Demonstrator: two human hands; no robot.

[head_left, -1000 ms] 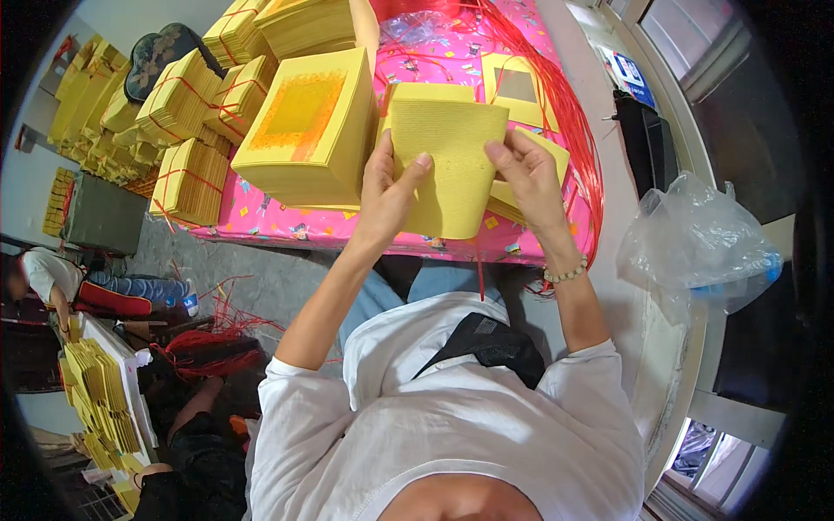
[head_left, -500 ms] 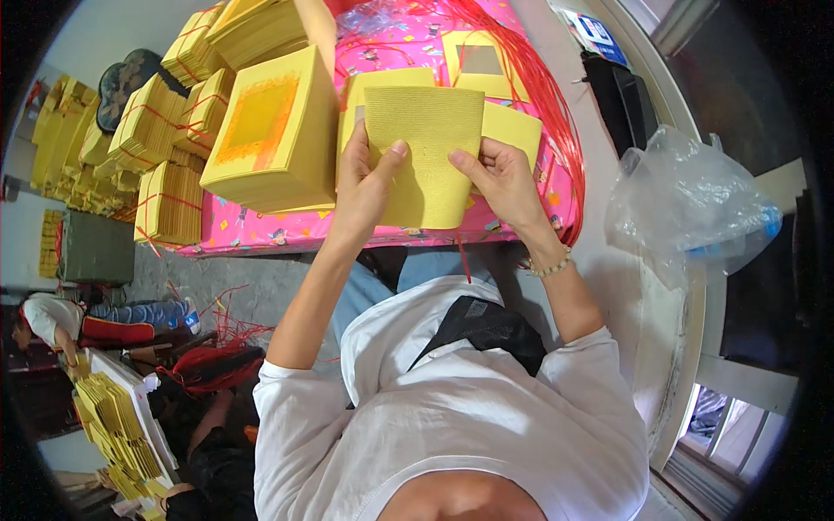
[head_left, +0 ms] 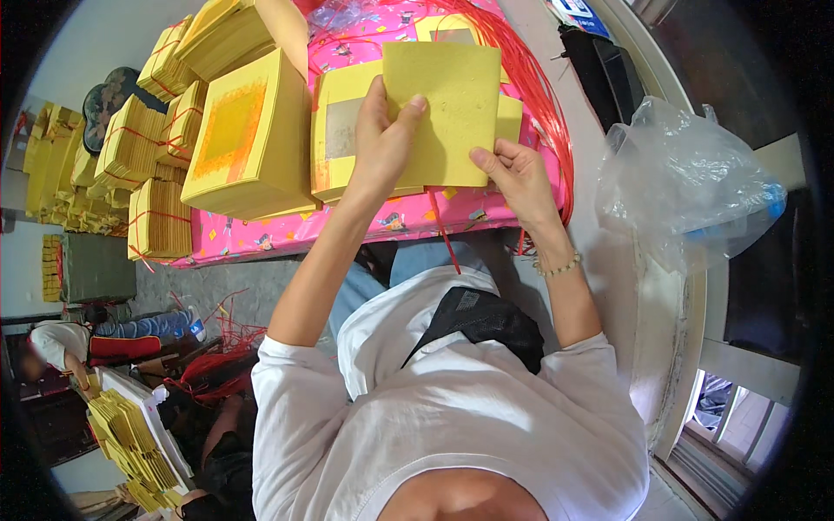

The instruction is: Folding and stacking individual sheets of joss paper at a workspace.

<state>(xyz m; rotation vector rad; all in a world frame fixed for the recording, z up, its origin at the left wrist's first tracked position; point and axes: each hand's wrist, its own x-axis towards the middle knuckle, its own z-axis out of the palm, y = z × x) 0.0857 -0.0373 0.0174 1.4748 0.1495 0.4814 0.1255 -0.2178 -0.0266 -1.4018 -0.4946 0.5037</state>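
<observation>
The left hand [head_left: 384,143] grips the left edge of a flat, rectangular, slightly pitted yellow paper sheet [head_left: 452,113], thumb on its face; the right hand [head_left: 519,178] pinches its lower right corner. It is held above a glossy pink patterned table cover [head_left: 347,233], between a thick yellow paper block [head_left: 276,148] and long, shiny red strands [head_left: 549,130].
</observation>
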